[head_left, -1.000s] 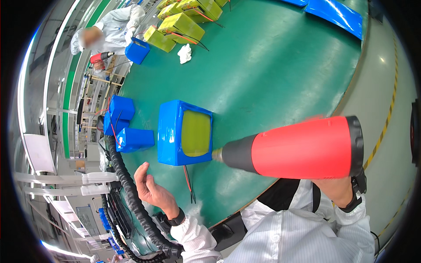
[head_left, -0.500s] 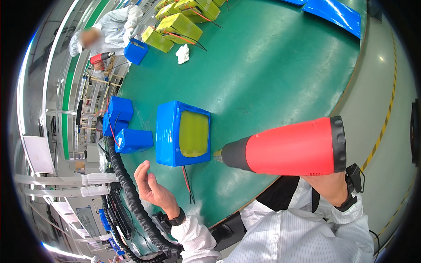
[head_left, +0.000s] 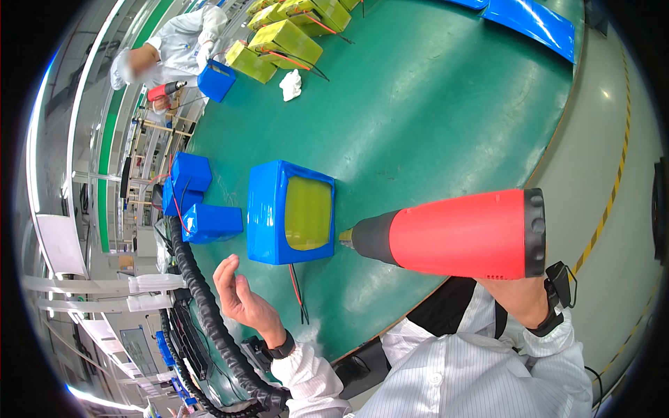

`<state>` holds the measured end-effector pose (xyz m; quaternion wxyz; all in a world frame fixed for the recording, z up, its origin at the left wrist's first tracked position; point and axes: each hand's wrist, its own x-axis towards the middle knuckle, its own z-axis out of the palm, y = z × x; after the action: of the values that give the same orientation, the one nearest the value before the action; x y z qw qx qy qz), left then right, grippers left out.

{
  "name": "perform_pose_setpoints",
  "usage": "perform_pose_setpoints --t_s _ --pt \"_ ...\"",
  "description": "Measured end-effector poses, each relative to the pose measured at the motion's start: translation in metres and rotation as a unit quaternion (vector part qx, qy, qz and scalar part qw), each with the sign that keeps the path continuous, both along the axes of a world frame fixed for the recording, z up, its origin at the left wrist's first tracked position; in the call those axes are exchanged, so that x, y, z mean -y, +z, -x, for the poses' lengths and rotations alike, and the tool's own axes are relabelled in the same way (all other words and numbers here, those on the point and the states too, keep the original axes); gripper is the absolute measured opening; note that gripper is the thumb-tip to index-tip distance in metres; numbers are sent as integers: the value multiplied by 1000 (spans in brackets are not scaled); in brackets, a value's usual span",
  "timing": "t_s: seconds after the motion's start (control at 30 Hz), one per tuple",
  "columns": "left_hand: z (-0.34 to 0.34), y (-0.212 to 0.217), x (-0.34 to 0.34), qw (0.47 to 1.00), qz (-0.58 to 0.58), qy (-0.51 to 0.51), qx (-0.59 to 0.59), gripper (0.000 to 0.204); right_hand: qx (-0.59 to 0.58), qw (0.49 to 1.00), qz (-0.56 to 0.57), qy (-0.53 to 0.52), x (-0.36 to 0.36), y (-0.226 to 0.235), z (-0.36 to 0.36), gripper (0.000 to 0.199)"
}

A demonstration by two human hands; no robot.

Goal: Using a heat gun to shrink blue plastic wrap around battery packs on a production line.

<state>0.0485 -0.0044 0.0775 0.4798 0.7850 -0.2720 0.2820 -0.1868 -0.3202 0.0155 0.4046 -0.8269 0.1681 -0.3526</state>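
A battery pack (head_left: 265, 212) in shiny blue wrap stands on the green table, its yellow-green core (head_left: 309, 212) showing through an opening in the wrap. Red and black leads (head_left: 297, 289) stick out from its near side. My right hand (head_left: 512, 292) grips a red and black heat gun (head_left: 460, 235); the gun hides most of its fingers. The nozzle (head_left: 346, 237) points left, close to the pack's right side. My left hand (head_left: 247, 301) is held up near the pack's front left corner, empty, fingers curved and apart.
Smaller blue packs (head_left: 214, 223) sit to the left, beside a black corrugated hose (head_left: 202, 289). Yellow packs with leads (head_left: 289, 43) and a crumpled white cloth (head_left: 290, 85) lie farther off. Another person (head_left: 185, 42) holds a heat gun (head_left: 165, 91) near a blue pack (head_left: 216, 81). Blue sheets (head_left: 529, 28) lie far right.
My heat gun has shifted very slightly, its rear end a little left and down. The other person's heat gun has moved slightly right. My left hand and the blue pack stay put.
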Motion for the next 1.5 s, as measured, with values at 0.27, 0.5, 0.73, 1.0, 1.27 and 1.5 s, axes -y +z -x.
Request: perform_pose_setpoints --t_s 0.27,0.5,0.73,1.0,1.27,1.5 --pt "1 -1 1 1000 -5 5 -3 28 32 998 -53 21 1 6 -6 37" --pt "1 -1 5 1000 -11 -3 5 28 6 999 -54 2 -2 7 -5 33" --pt "1 -1 7 1000 -13 -1 9 27 24 999 -45 -12 -2 9 -11 31" --pt "10 0 16 995 -94 -19 28 40 19 995 -94 -4 2 9 -10 33" --pt "15 -2 26 986 -158 -21 47 48 14 992 -118 50 2 10 -7 37" --pt "16 -2 30 987 -158 19 23 48 34 992 -123 17 -11 -1 -2 42"
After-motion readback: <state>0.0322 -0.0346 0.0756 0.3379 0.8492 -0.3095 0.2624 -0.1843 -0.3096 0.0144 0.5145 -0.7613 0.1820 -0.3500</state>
